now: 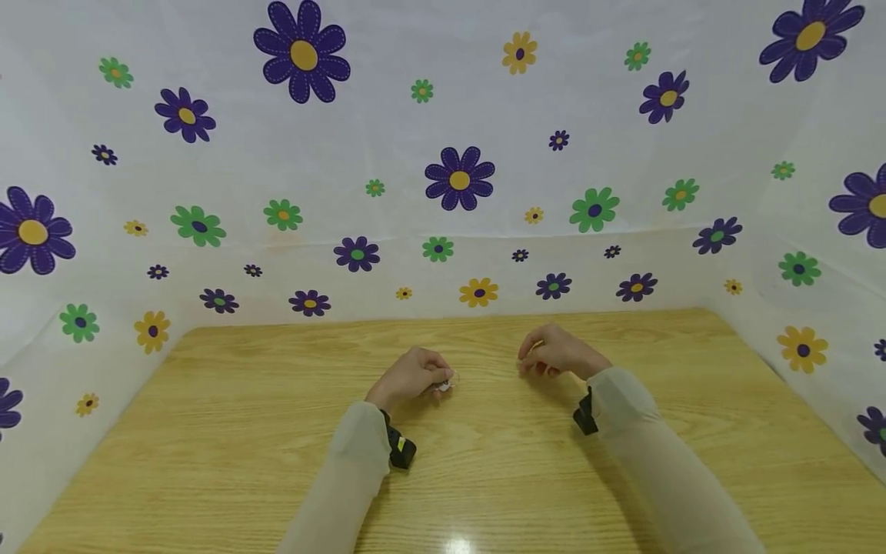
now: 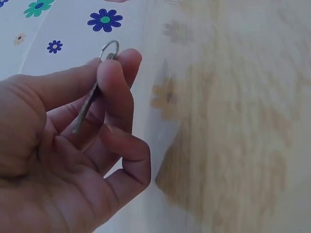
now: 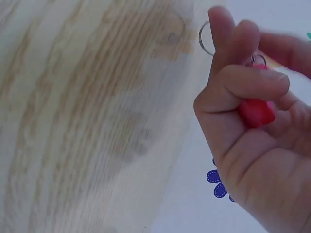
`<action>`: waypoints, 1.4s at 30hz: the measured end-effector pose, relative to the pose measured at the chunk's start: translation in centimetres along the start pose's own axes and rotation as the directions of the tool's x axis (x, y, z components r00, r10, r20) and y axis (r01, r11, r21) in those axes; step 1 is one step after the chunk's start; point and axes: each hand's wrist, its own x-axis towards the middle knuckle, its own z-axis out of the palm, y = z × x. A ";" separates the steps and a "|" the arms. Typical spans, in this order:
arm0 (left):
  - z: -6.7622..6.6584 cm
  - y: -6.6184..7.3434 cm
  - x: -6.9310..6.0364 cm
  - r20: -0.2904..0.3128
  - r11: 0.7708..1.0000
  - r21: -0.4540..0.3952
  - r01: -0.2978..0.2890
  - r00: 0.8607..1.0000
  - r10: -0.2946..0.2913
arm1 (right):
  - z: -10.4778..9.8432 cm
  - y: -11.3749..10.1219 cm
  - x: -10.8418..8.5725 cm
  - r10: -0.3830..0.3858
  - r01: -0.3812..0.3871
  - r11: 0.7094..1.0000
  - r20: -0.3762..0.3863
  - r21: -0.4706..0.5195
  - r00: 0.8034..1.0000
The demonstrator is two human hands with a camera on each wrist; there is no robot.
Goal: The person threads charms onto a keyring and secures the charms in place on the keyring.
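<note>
My left hand (image 1: 415, 375) is above the table, left of centre, and pinches a thin metal key (image 2: 83, 114) between thumb and fingertips. The key appears nearly edge-on in the left wrist view, with a small metal ring (image 2: 111, 41) sticking up past the fingertips. To the right and slightly farther off, my right hand (image 1: 559, 352) holds a key ring (image 3: 200, 38) at its fingertips. A red fob (image 3: 257, 114) hangs from a small link inside the curled fingers, which partly hide it. The two hands are apart.
Both hands are over a wood-grain table (image 1: 228, 431). A white cloth (image 1: 388, 115) printed with purple, green and yellow flowers stands along the back and both sides. A black wrist camera (image 1: 401, 452) sits by the left cuff, another black camera (image 1: 585, 415) by the right.
</note>
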 end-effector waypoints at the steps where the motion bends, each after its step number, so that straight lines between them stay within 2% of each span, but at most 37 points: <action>1: 0.0 0.0 0.0 -0.001 1.000 -0.001 -0.001 1.000 0.001 | 0.0 0.0 0.0 0.001 -0.001 1.000 0.000 -0.004 1.000; 13: 0.0 0.0 -0.2 0.017 0.999 -0.046 -0.012 1.000 0.013 | 0.7 0.0 0.3 -0.053 0.054 0.998 -0.042 0.020 0.998; 17: -0.1 0.0 -0.3 0.011 0.999 -0.050 -0.013 1.000 0.014 | 0.7 0.0 0.3 -0.049 0.051 0.998 -0.052 0.025 0.997; 26: 0.0 -0.1 -0.5 0.022 0.998 -0.063 -0.011 1.000 0.012 | 0.7 0.2 0.0 -0.034 0.035 0.999 -0.029 0.031 0.999; 33: 0.1 0.2 -0.5 0.023 0.994 -0.110 -0.004 1.000 0.007 | 0.9 -0.1 -0.1 -0.042 0.042 0.996 -0.007 0.075 0.999; 42: 0.6 -0.1 0.1 0.013 0.995 -0.086 -0.043 0.999 0.044 | 1.1 0.1 0.0 -0.049 0.049 0.994 0.003 0.095 0.999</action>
